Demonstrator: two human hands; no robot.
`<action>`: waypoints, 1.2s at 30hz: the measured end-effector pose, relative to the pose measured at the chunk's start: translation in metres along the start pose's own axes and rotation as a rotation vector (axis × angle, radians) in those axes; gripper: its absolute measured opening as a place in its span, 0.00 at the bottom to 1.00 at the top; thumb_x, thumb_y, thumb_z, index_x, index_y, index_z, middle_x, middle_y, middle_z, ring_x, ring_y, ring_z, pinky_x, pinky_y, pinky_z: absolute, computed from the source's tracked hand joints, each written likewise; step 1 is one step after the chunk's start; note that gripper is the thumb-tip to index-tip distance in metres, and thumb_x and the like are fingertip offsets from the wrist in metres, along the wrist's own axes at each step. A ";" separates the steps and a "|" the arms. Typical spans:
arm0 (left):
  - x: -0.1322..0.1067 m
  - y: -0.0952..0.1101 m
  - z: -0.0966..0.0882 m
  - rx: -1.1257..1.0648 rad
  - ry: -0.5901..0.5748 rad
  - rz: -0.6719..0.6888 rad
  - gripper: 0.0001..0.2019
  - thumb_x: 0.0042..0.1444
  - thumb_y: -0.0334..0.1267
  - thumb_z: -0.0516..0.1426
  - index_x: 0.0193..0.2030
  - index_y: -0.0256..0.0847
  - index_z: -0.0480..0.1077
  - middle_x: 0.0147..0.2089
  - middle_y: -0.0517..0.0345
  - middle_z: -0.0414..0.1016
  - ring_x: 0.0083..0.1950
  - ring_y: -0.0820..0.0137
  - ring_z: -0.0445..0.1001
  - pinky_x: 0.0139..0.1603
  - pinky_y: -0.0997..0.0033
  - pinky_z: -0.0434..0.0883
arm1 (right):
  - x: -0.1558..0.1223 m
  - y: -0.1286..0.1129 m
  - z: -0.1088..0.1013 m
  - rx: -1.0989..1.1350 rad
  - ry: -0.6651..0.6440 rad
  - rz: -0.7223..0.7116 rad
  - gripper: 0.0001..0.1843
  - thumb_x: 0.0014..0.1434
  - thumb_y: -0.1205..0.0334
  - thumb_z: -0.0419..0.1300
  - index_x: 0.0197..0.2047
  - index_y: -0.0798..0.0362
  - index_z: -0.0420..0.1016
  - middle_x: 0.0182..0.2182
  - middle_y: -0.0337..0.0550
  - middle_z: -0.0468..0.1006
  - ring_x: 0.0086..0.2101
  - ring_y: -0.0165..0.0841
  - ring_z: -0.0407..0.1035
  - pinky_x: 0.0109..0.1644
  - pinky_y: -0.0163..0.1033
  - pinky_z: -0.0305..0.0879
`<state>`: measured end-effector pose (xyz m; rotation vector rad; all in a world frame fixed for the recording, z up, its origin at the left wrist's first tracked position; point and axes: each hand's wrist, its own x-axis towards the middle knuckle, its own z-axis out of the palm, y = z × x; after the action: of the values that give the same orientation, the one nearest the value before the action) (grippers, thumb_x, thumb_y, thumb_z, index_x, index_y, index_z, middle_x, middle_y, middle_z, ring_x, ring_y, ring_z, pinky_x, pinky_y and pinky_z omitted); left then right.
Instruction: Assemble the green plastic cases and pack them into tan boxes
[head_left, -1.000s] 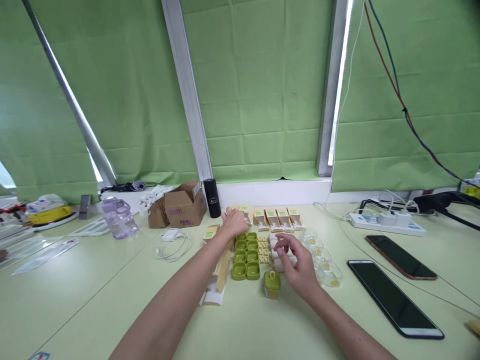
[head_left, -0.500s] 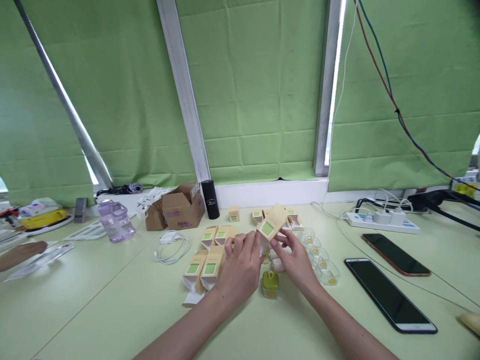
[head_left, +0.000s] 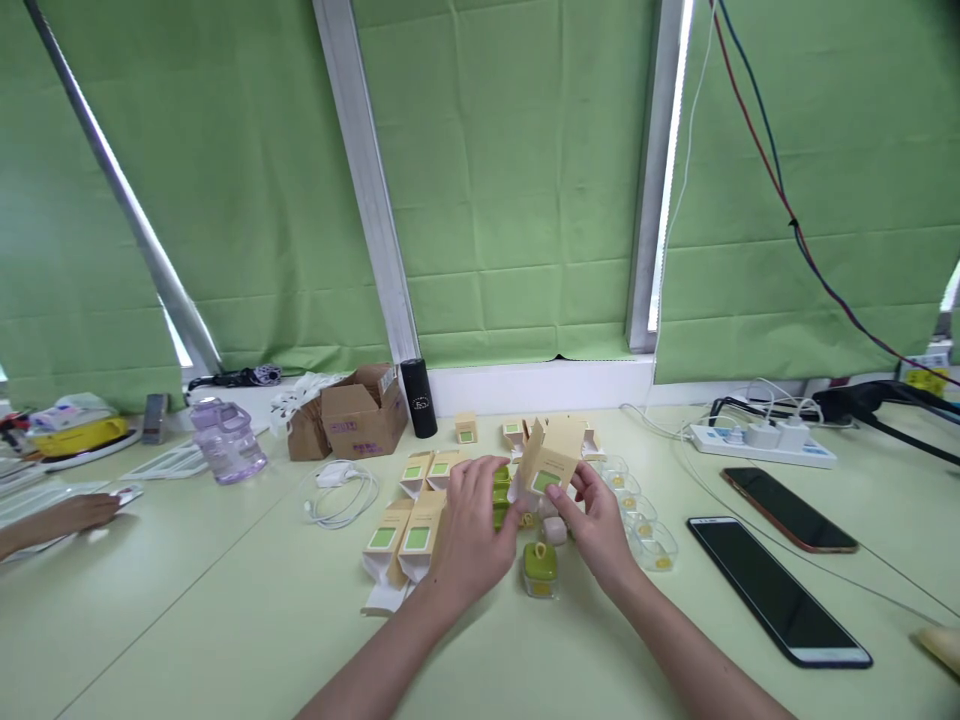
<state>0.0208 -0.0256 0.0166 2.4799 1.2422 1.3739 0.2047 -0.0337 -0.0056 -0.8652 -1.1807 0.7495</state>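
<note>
A small tan cardboard box (head_left: pixel 553 462) bears a light-green square label; the flat tan boxes (head_left: pixel 409 530) alongside carry the same green patch. The laminate counter (head_left: pixel 225 620) is pale yellow-green and the fabric blinds (head_left: pixel 517 200) a deeper leaf green. An olive-green lidded pot (head_left: pixel 541 562) shows a yellow mark. Also pictured: a black cylindrical flask (head_left: pixel 418 398), a lilac see-through plastic jug (head_left: pixel 225 440), a brown corrugated carton (head_left: pixel 360 415), a white coiled cable (head_left: pixel 345 495), a black-screened phone (head_left: pixel 776 590) and red and blue wires (head_left: pixel 765 150).

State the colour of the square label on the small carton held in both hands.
Green label, on a tan carton; the head view shows it best.
</note>
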 end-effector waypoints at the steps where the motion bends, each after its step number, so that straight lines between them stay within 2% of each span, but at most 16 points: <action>1: 0.004 -0.002 0.003 -0.065 -0.011 -0.060 0.23 0.69 0.45 0.59 0.68 0.47 0.65 0.64 0.44 0.71 0.67 0.51 0.65 0.66 0.46 0.68 | -0.001 0.000 0.001 -0.025 -0.004 -0.027 0.22 0.64 0.48 0.67 0.55 0.50 0.74 0.50 0.52 0.84 0.49 0.46 0.78 0.49 0.48 0.76; 3: 0.009 -0.005 0.009 -0.178 -0.058 -0.147 0.27 0.67 0.46 0.61 0.70 0.49 0.63 0.65 0.45 0.70 0.69 0.52 0.66 0.66 0.48 0.70 | -0.004 0.003 0.002 -0.087 -0.009 -0.080 0.20 0.65 0.52 0.65 0.58 0.49 0.73 0.51 0.50 0.83 0.51 0.45 0.77 0.52 0.49 0.76; 6: 0.014 -0.008 0.014 -0.294 -0.084 -0.190 0.29 0.64 0.40 0.64 0.70 0.51 0.64 0.65 0.47 0.68 0.69 0.54 0.67 0.69 0.50 0.69 | -0.008 0.009 0.002 -0.217 -0.001 -0.178 0.20 0.65 0.58 0.62 0.60 0.47 0.72 0.53 0.49 0.79 0.53 0.45 0.75 0.56 0.51 0.75; 8: 0.015 -0.009 0.016 -0.335 -0.078 -0.155 0.28 0.61 0.33 0.64 0.67 0.52 0.66 0.64 0.49 0.69 0.69 0.55 0.66 0.70 0.51 0.68 | -0.009 0.011 0.000 -0.313 -0.011 -0.268 0.21 0.66 0.63 0.60 0.61 0.45 0.72 0.54 0.49 0.78 0.55 0.46 0.72 0.59 0.54 0.74; 11: 0.013 -0.011 0.014 -0.324 -0.073 -0.018 0.28 0.59 0.23 0.61 0.63 0.51 0.68 0.64 0.50 0.70 0.70 0.56 0.64 0.71 0.47 0.67 | -0.008 0.010 -0.005 -0.449 -0.060 -0.398 0.28 0.65 0.68 0.56 0.67 0.41 0.69 0.63 0.48 0.74 0.63 0.49 0.64 0.66 0.63 0.68; 14: 0.008 -0.017 0.012 -0.261 -0.017 0.074 0.30 0.59 0.20 0.58 0.64 0.52 0.67 0.66 0.48 0.68 0.71 0.54 0.63 0.72 0.41 0.66 | -0.001 0.010 -0.009 -0.556 -0.069 -0.486 0.33 0.65 0.68 0.55 0.71 0.40 0.63 0.71 0.45 0.67 0.67 0.51 0.57 0.68 0.69 0.63; 17: 0.002 -0.025 0.012 -0.207 0.044 0.086 0.29 0.61 0.22 0.59 0.64 0.55 0.69 0.72 0.48 0.61 0.75 0.52 0.59 0.72 0.38 0.66 | 0.008 0.015 -0.013 -0.616 -0.040 -0.553 0.31 0.69 0.67 0.53 0.73 0.40 0.60 0.71 0.47 0.67 0.67 0.53 0.58 0.67 0.70 0.62; 20: -0.003 -0.029 0.014 -0.195 0.060 0.112 0.26 0.63 0.24 0.59 0.63 0.56 0.71 0.76 0.49 0.52 0.79 0.51 0.55 0.74 0.40 0.65 | 0.012 0.022 -0.015 -0.654 -0.045 -0.642 0.30 0.71 0.66 0.52 0.73 0.41 0.59 0.68 0.49 0.69 0.66 0.52 0.60 0.67 0.69 0.60; 22: -0.005 -0.028 0.014 -0.216 0.057 0.131 0.25 0.65 0.24 0.58 0.63 0.56 0.71 0.76 0.49 0.51 0.79 0.52 0.54 0.74 0.41 0.66 | 0.012 0.026 -0.017 -0.668 -0.049 -0.678 0.29 0.72 0.66 0.52 0.73 0.41 0.58 0.66 0.49 0.70 0.66 0.52 0.61 0.68 0.69 0.59; 26: -0.006 -0.019 0.011 -0.265 0.043 0.105 0.24 0.63 0.26 0.61 0.63 0.55 0.71 0.75 0.46 0.54 0.78 0.51 0.59 0.72 0.43 0.69 | 0.005 0.024 -0.019 -0.659 -0.030 -0.674 0.30 0.71 0.65 0.53 0.73 0.41 0.57 0.64 0.50 0.71 0.63 0.52 0.63 0.66 0.67 0.61; 30: -0.006 -0.014 0.009 -0.370 0.057 -0.002 0.25 0.61 0.35 0.66 0.64 0.52 0.70 0.75 0.46 0.57 0.78 0.50 0.59 0.75 0.44 0.65 | 0.000 0.018 -0.020 -0.626 -0.018 -0.654 0.30 0.70 0.65 0.54 0.73 0.41 0.59 0.63 0.51 0.71 0.62 0.52 0.64 0.64 0.66 0.64; 33: -0.005 -0.017 0.012 -0.595 0.085 -0.134 0.28 0.62 0.44 0.67 0.67 0.49 0.68 0.75 0.45 0.61 0.75 0.51 0.65 0.73 0.49 0.69 | -0.002 0.016 -0.019 -0.608 -0.036 -0.671 0.30 0.70 0.66 0.55 0.73 0.41 0.58 0.63 0.51 0.71 0.62 0.51 0.63 0.64 0.66 0.64; 36: -0.004 -0.022 0.017 -0.837 0.084 -0.253 0.32 0.59 0.52 0.69 0.65 0.41 0.69 0.67 0.39 0.74 0.67 0.50 0.74 0.68 0.52 0.73 | -0.004 0.015 -0.017 -0.608 -0.075 -0.687 0.32 0.70 0.68 0.55 0.73 0.41 0.57 0.65 0.51 0.69 0.64 0.51 0.62 0.66 0.66 0.63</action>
<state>0.0188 -0.0076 -0.0051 1.6533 0.7197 1.5145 0.2198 -0.0334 -0.0229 -0.8355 -1.6806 -0.1556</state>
